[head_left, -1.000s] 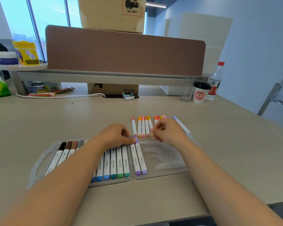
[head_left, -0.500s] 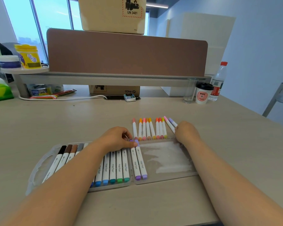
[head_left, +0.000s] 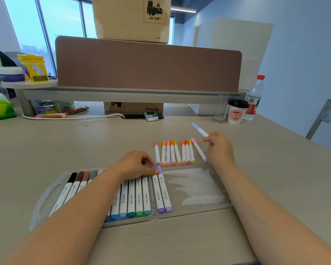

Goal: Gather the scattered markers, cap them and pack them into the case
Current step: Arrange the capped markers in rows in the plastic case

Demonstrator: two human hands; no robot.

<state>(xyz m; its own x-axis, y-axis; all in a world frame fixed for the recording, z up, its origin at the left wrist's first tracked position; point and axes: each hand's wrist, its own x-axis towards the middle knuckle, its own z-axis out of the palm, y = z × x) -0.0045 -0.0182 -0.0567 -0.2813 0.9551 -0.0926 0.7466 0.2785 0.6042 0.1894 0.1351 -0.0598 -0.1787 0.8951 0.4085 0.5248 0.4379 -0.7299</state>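
A clear plastic case (head_left: 197, 190) lies open on the desk. Its left half holds a row of capped markers (head_left: 131, 199), black and brown through blue and green. Two purple markers (head_left: 163, 194) lie at the left of the right half. My left hand (head_left: 136, 165) rests with its fingertips on the top ends of the purple markers. My right hand (head_left: 221, 148) holds a lavender-capped marker (head_left: 199, 129) lifted above the desk, its cap pointing up and away. A row of orange, pink and yellow markers (head_left: 175, 153) lies on the desk just beyond the case.
A brown desk divider (head_left: 147, 64) with a cardboard box (head_left: 132, 18) on top stands at the back. A glass (head_left: 221, 111), a paper cup (head_left: 237, 111) and a water bottle (head_left: 254, 96) stand at the back right. A white cable (head_left: 69, 117) runs along the back left.
My right hand reached to the right end of the loose row, took the lavender marker and lifted it off the desk. My left hand stayed on the purple markers.
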